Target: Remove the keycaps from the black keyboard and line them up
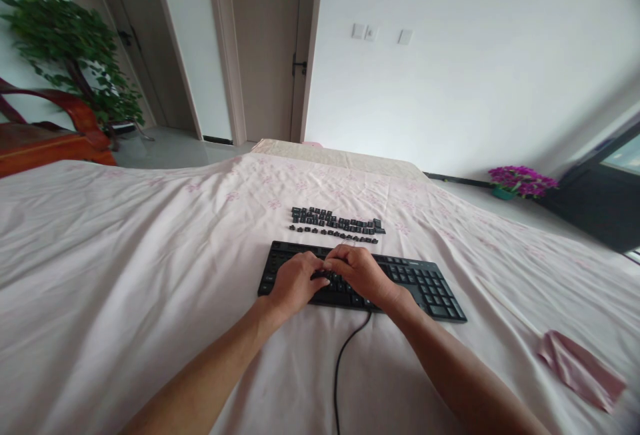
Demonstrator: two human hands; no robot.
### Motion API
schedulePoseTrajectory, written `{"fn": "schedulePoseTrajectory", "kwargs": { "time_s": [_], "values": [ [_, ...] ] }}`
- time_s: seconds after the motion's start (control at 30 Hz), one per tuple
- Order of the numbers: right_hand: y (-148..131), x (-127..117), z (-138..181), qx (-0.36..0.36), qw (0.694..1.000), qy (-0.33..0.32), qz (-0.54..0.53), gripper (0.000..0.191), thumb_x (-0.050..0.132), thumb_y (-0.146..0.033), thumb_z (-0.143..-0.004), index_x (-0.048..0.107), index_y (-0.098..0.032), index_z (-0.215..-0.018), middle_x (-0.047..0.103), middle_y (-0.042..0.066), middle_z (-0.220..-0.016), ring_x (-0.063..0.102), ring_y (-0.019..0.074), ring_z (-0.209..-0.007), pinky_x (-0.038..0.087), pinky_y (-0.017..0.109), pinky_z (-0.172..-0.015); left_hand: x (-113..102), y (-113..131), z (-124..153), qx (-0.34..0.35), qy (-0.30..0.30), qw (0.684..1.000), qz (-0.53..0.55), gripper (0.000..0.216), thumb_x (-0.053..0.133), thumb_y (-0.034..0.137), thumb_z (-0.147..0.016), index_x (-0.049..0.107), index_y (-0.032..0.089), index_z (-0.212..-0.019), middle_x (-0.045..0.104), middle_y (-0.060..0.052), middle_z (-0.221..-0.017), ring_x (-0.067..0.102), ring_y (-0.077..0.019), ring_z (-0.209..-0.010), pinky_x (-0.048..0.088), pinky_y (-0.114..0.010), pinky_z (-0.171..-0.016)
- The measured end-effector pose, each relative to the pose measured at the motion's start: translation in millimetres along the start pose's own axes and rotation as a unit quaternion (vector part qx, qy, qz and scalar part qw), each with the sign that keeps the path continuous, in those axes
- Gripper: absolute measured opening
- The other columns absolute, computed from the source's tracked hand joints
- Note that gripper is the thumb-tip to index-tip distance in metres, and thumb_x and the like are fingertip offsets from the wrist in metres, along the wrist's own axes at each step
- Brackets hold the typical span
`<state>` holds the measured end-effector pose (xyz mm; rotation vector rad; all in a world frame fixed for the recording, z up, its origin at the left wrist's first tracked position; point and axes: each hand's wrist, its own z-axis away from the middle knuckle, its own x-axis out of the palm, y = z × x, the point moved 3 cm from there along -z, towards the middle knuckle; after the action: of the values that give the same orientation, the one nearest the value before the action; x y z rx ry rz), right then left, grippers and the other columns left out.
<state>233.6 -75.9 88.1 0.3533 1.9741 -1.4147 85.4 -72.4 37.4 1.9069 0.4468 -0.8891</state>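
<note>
Item: one black keyboard (335,296), corded, lying on a pale pink cover (200,235), its cable (337,381) trailing toward the wearer. Hands: the left hand (295,278) and right hand (363,271) met over the left-centre keys, fingers drawn in narrow and nearly touching; whether either pinched a key could not be told. State of work: a batch of loose keycaps (334,224) stood off the board, sorted into slightly curved rows just beyond its far edge (too small to count or read). Judged by this, the work looked partly done: the number pad and the keys beside it still carried their caps, as did some near-edge keys, while the upper left section appeared stripped, though the hands hid much of the middle. Edges and room: the cover spread broadly to the left of the board, and its far edge lay well beyond the rows; the strip between board and keycaps was tight, with the rows easily nudged. At right, well apart, lay a pale rod (510,307) and a dusky pink cloth (583,368).
</note>
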Motion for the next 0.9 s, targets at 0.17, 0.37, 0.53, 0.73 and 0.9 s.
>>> {"fn": "schedulePoseTrajectory", "kwargs": {
  "time_s": [0.17,0.37,0.53,0.73,0.9],
  "values": [
    [4.2,4.6,1.5,-0.03,0.999,0.003,0.025,0.025,0.05,-0.034,-0.092,0.064,-0.017,-0.08,0.066,0.002,-0.078,0.06,0.0144,-0.074,0.046,0.024,-0.071,2.2,0.5,-0.8,0.005,0.003,1.0,-0.016,0.015,0.072,0.026,-0.073,0.067,0.025,-0.087,0.066,0.0,-0.083,0.059,-0.0204,-0.083,0.041,-0.029,-0.072],
    [11.2,12.0,0.2,-0.116,0.992,-0.025,0.039,0.04,0.036,-0.046,-0.096,0.061,-0.018,-0.08,0.064,0.004,-0.081,0.06,0.0153,-0.076,0.046,0.026,-0.075,0.9,2.3,-4.4,-0.012,-0.006,1.0,-0.028,0.01,0.066,0.035,-0.079,0.067,0.024,-0.077,0.066,0.0,-0.079,0.06,-0.02,-0.08,0.039,-0.028,-0.069],
    [14.9,17.3,1.3,-0.166,0.985,-0.014,0.034,0.047,0.026,-0.049,-0.097,0.057,-0.019,-0.078,0.062,0.005,-0.077,0.059,0.0155,-0.073,0.046,0.027,-0.073,1.0,4.1,-4.4,-0.013,-0.002,0.999,-0.046,0.017,0.062,0.039,-0.082,0.067,0.024,-0.075,0.066,-0.001,-0.076,0.059,-0.0198,-0.077,0.037,-0.027,-0.066],
    [24.3,22.9,7.3,-0.171,0.984,0.037,0.033,0.044,0.026,-0.043,-0.097,0.054,-0.02,-0.072,0.061,0.006,-0.073,0.058,0.0161,-0.071,0.047,0.029,-0.072,2.7,5.8,-1.8,0.022,0.0,0.999,-0.037,0.015,0.058,0.035,-0.085,0.067,0.025,-0.079,0.065,-0.001,-0.081,0.059,-0.0187,-0.079,0.038,-0.027,-0.068],
    [28.8,23.7,11.8,-0.173,0.982,0.078,0.019,0.04,0.027,-0.041,-0.097,0.049,-0.022,-0.069,0.059,0.005,-0.07,0.058,0.0162,-0.068,0.048,0.03,-0.069,1.1,6.7,-0.6,-0.006,0.008,1.0,0.006,0.013,0.06,0.034,-0.084,0.067,0.024,-0.078,0.067,0.0,-0.081,0.059,-0.0172,-0.08,0.038,-0.027,-0.069]
  ]
}}
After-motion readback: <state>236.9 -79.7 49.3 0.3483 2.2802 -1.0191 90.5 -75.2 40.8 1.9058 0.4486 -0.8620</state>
